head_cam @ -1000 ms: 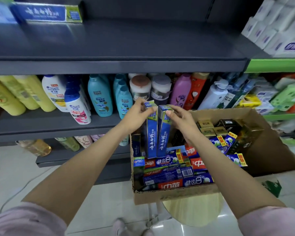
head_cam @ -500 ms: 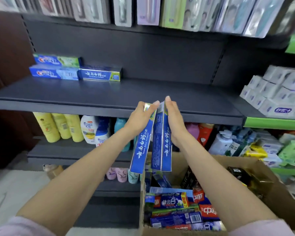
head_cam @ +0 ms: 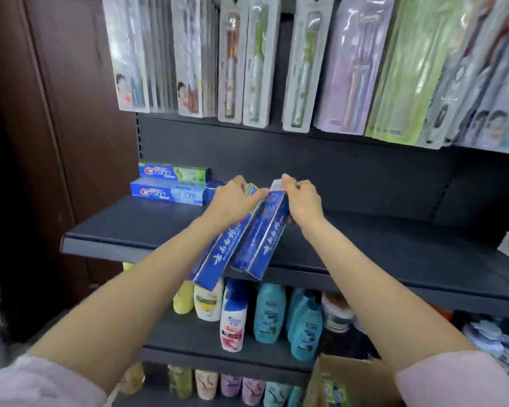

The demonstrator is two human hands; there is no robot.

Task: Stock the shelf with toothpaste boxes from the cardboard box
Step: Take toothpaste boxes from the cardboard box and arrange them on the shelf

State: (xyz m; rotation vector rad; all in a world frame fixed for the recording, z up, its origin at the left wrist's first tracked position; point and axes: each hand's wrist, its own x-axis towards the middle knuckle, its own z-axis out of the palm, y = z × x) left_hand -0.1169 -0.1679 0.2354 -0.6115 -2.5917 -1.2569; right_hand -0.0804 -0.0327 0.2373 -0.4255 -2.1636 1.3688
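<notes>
Two toothpaste boxes (head_cam: 241,242) gripped by both hands, tilted, top ends toward shelf (head_cam: 135,227)

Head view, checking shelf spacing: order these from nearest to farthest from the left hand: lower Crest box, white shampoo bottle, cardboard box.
From the left hand:
1. Lower Crest box, on the same shelf, just to its left.
2. White shampoo bottle, one shelf down, below it.
3. Cardboard box, bottom right corner, farthest.
</notes>
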